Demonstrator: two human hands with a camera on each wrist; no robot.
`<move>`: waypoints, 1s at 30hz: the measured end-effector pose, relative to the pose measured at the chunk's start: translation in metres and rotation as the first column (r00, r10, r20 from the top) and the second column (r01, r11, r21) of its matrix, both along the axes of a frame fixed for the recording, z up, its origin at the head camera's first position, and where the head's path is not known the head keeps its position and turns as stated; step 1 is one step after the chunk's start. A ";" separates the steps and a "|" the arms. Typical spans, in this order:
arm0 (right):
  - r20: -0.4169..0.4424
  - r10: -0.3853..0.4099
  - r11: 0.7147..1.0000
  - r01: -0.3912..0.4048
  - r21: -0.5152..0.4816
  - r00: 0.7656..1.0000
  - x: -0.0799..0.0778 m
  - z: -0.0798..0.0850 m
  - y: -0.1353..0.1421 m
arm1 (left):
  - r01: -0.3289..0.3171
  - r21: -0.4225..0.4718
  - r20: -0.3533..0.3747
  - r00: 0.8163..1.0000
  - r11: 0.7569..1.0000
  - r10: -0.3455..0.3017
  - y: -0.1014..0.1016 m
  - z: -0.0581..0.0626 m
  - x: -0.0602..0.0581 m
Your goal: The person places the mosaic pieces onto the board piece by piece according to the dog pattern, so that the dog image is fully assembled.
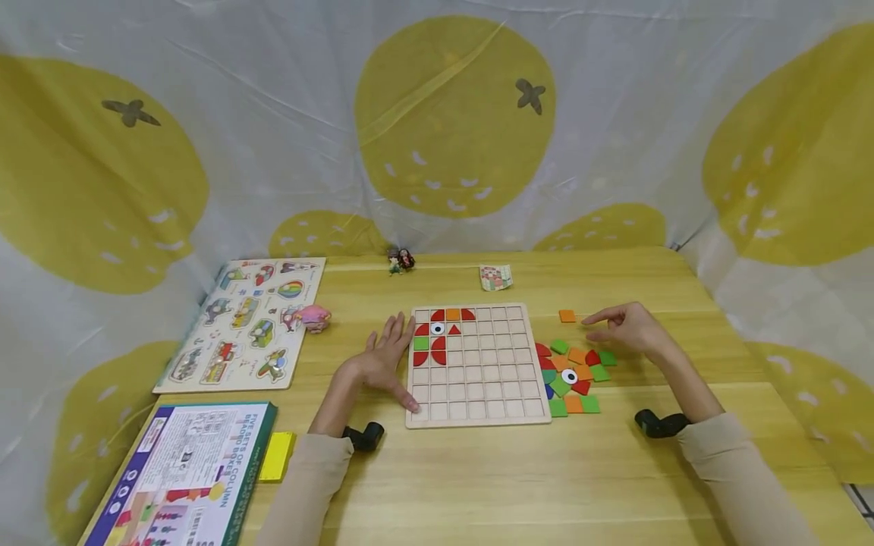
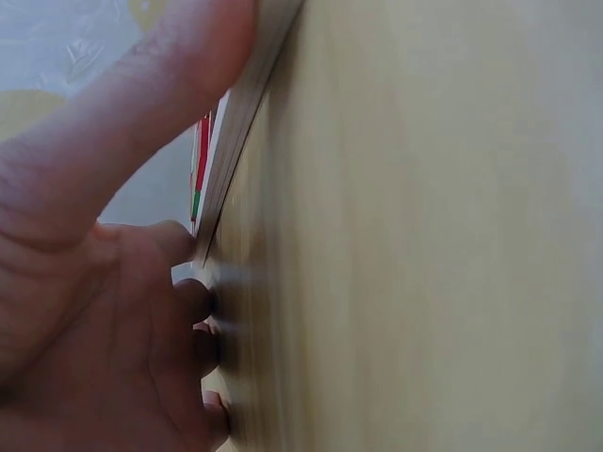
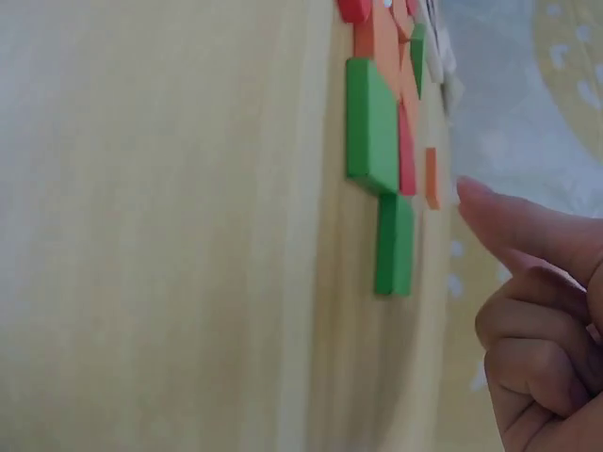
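Observation:
A square wooden grid board [image 1: 488,373] lies in the middle of the table. Red, orange and green pieces and a round eye piece [image 1: 438,328] fill some cells at its upper left. My left hand [image 1: 381,365] rests spread along the board's left edge, thumb [image 2: 141,113] on its near corner. To the right, my right hand [image 1: 633,329] hovers beside a lone orange square tile [image 1: 567,315], index finger and thumb extended and apart, the other fingers curled, holding nothing. Below it lies a loose pile of coloured tiles [image 1: 576,356], with green tiles [image 3: 372,127] nearest in the right wrist view.
A small patterned card [image 1: 495,277] and tiny figurines [image 1: 400,259] sit at the back. On the left are a picture puzzle board [image 1: 246,322], a pink toy [image 1: 315,318], a boxed set [image 1: 187,470] and a yellow block [image 1: 276,456]. A fruit-print curtain [image 1: 273,136] hangs behind the table.

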State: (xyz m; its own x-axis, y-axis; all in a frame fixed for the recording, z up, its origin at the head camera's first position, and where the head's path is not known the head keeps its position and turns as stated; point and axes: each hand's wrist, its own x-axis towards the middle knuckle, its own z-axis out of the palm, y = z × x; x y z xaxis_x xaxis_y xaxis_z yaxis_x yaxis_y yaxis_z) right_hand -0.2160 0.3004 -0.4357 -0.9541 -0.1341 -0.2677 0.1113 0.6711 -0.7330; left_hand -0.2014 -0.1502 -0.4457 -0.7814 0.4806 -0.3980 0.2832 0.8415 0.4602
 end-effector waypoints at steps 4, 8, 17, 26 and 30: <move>0.026 -0.011 0.999 0.012 -0.032 1.000 -0.003 -0.004 0.004 | 0.005 -0.002 0.001 1.000 1.000 -0.005 -0.001 -0.001 0.001; 0.021 -0.002 0.996 0.004 -0.087 1.000 -0.009 -0.006 -0.001 | 0.008 0.010 0.002 1.000 1.000 -0.008 -0.001 -0.002 0.001; 0.054 0.015 0.992 -0.008 -0.125 0.998 -0.011 -0.009 -0.005 | -0.009 -0.006 0.018 1.000 1.000 0.009 -0.001 -0.001 0.000; 0.088 0.081 0.997 -0.080 -0.019 0.993 0.002 -0.010 -0.001 | -0.006 0.003 0.016 1.000 1.000 0.006 -0.003 -0.001 -0.001; 0.095 0.048 0.998 -0.044 -0.040 0.994 0.005 -0.009 -0.001 | 0.005 0.008 0.009 1.000 1.000 -0.005 -0.002 -0.002 -0.001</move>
State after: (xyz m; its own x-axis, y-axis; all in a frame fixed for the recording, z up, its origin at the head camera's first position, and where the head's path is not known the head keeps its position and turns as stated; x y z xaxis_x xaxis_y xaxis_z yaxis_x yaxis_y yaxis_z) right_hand -0.2111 0.2991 -0.4449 -0.9168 -0.1891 -0.3518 0.1522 0.6489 -0.7455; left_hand -0.2020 -0.1519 -0.4474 -0.7754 0.4877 -0.4011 0.2829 0.8362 0.4699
